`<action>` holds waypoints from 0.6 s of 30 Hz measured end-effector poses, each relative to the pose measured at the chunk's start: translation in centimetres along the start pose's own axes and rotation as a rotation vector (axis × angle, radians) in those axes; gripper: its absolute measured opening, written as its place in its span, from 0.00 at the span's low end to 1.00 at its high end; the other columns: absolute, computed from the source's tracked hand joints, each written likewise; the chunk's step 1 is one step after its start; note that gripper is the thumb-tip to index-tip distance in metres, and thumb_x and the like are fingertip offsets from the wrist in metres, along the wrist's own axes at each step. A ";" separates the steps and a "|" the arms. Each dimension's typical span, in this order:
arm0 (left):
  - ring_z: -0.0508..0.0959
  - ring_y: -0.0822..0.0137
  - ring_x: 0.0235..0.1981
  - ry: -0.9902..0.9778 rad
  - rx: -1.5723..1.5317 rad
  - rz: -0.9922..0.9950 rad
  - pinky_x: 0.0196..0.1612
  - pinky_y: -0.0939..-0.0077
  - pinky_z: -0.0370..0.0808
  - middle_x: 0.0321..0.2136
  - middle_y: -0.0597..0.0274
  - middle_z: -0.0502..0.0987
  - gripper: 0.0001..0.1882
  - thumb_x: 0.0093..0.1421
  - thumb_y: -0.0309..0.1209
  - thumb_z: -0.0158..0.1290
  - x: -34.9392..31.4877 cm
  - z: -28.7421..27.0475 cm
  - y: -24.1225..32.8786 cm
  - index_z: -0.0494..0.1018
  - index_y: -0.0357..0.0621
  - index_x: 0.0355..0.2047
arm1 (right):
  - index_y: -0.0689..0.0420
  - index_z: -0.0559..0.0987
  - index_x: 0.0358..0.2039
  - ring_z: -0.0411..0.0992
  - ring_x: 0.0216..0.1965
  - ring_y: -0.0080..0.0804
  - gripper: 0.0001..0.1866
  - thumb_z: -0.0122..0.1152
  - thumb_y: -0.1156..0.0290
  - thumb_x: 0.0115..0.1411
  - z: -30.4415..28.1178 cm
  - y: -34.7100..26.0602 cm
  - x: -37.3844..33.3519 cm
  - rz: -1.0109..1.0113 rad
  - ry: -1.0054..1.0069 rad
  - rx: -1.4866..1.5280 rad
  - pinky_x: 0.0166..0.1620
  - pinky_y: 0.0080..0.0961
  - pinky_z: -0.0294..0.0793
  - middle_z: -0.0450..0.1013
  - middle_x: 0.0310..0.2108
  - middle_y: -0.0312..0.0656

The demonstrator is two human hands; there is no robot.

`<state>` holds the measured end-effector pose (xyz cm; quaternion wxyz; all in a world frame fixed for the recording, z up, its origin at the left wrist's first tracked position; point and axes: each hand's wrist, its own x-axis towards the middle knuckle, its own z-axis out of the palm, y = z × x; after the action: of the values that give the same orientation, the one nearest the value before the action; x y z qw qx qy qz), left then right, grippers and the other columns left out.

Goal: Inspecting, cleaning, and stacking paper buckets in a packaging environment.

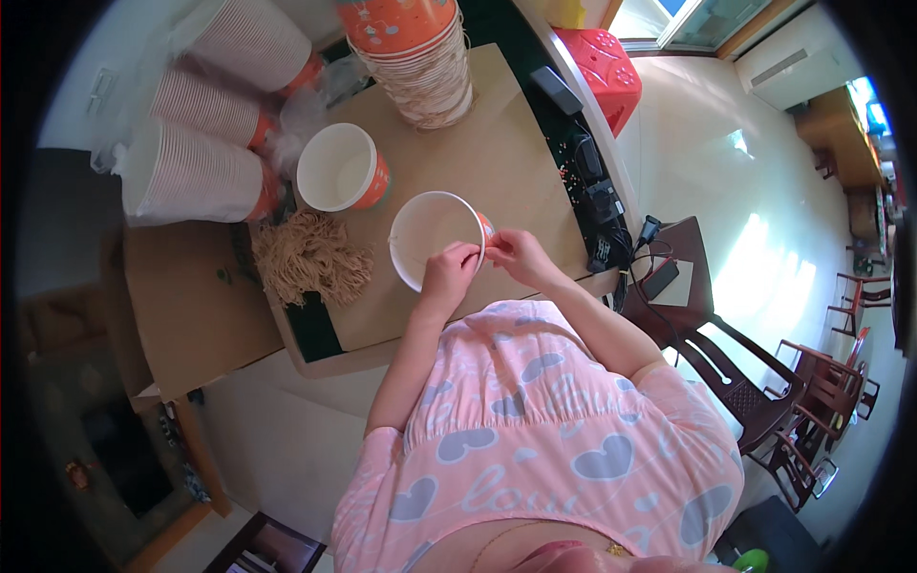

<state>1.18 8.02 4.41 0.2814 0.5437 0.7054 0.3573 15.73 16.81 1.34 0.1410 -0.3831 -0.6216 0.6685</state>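
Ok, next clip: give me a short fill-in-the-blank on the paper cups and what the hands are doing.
1. Both hands, left hand and right hand, pinch the rim of a paper ____.
2. A second open cup stands on the ____.
3. The pile of tan string lies to the person's ____ of the held cup.
4. The stool beyond the table is ____.

Missing words: cup; table; left; red

The person wears a loose, short-sleeved pink top [535,430] printed with grey-lilac hearts and pale, looping white lettering. A gathered seam runs across the chest, the fabric puckering below it. Both forearms are bare from the sleeve hems down. A thin gold-coloured chain [611,549] shows at the neckline.
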 end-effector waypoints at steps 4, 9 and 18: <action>0.77 0.52 0.29 -0.003 0.033 -0.022 0.33 0.64 0.74 0.29 0.51 0.77 0.04 0.54 0.24 0.53 -0.1 0.7 -0.1 0.75 0.39 0.30 | 0.63 0.76 0.30 0.71 0.24 0.21 0.06 0.58 0.73 0.57 -0.2 -0.7 -0.8 0.104 -0.031 0.008 0.28 0.19 0.71 0.74 0.23 0.37; 0.78 0.60 0.26 0.015 -0.200 -0.211 0.30 0.69 0.74 0.25 0.53 0.77 0.04 0.54 0.25 0.53 -0.5 2.0 -1.6 0.73 0.37 0.27 | 0.63 0.73 0.30 0.71 0.24 0.21 0.04 0.57 0.77 0.57 0.1 0.5 -2.2 0.101 0.063 0.141 0.27 0.17 0.71 0.73 0.25 0.38; 0.77 0.69 0.16 -0.153 -0.660 -0.560 0.20 0.74 0.72 0.18 0.59 0.75 0.05 0.57 0.25 0.47 -0.4 3.1 -5.0 0.67 0.37 0.33 | 0.58 0.77 0.32 0.76 0.28 0.43 0.05 0.58 0.73 0.54 1.1 -5.8 -2.2 -0.277 -0.075 -0.671 0.32 0.30 0.74 0.75 0.26 0.47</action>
<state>0.92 7.44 -1.42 0.5776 0.2373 0.6507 0.4320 14.77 15.69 7.42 0.0738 -0.2952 -0.8572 0.4155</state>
